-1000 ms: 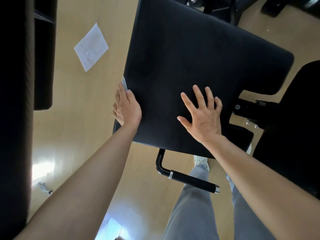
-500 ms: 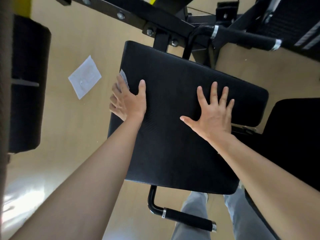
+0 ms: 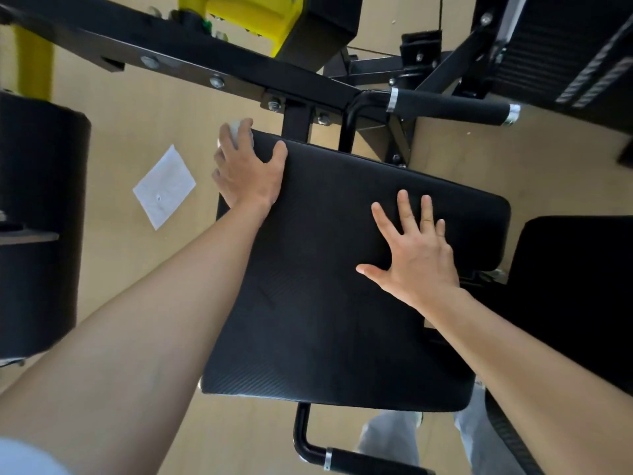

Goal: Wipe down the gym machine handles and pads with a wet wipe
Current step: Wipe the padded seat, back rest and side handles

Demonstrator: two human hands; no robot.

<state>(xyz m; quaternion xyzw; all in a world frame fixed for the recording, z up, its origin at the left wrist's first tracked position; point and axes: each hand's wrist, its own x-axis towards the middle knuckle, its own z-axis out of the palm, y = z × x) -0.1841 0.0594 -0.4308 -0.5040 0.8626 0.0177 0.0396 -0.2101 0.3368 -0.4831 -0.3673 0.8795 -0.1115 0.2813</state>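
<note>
A large black textured pad (image 3: 329,289) of the gym machine fills the middle of the view. My left hand (image 3: 245,173) wraps its far left corner, fingers over the edge and thumb on top, pressing a pale wet wipe (image 3: 236,130) that peeks out beyond the fingertips. My right hand (image 3: 416,255) lies flat on the pad's right half with fingers spread and holds nothing. A black foam handle (image 3: 448,106) with silver end rings runs behind the pad at the upper right. A second black handle (image 3: 363,462) sticks out below the pad's near edge.
Black frame bars (image 3: 205,60) and a yellow part (image 3: 250,15) cross above the pad. A black roller pad (image 3: 37,221) stands at the left, another black pad (image 3: 575,289) at the right. A white sheet (image 3: 164,186) lies on the wood floor. My grey-trousered legs (image 3: 394,440) show below.
My left hand has slid along the pad's left edge up to its far corner with the wipe. The view has tilted up, showing more frame. My right hand stays flat on the pad.
</note>
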